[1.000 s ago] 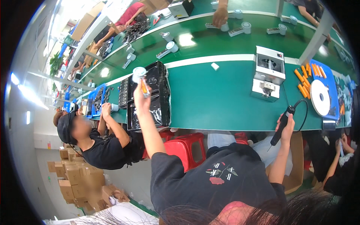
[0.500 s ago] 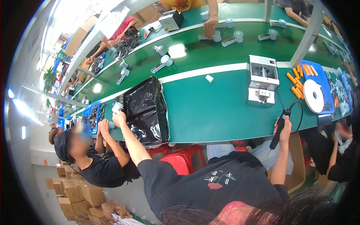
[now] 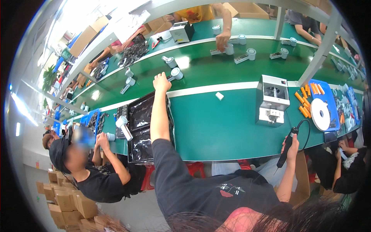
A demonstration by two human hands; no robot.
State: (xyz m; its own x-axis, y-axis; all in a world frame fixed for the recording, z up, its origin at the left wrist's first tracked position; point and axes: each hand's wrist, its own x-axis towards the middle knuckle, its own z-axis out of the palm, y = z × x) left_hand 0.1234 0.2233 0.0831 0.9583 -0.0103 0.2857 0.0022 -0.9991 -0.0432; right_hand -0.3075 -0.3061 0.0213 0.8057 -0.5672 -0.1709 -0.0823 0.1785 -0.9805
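Note:
My left hand (image 3: 162, 82) reaches across to the far green belt, its fingers curled over the handle of a pale blue handheld unit (image 3: 177, 73) with a round head. The fingertips are partly hidden. Low on the right, my right hand (image 3: 292, 149) is wrapped round a black electric screwdriver (image 3: 286, 152), its thin bit pointing down. Another unit of the same kind, its round head (image 3: 121, 121) up and white handle slanting down, lies at the left edge of the black plastic-lined tray (image 3: 140, 145), below my left forearm.
A white-and-black machine (image 3: 273, 100) stands right of centre on the green table (image 3: 216, 135). Beyond it are orange cylinders (image 3: 304, 104), a white reel (image 3: 320, 115) and a blue tray (image 3: 329, 92). A small white block (image 3: 219, 96) lies mid-table. Co-workers sit at left and right; another reaches over the belt.
My left hand has left the unit at the tray and moved up and right to another on the belt. The right hand still holds the screwdriver. The view has shifted slightly.

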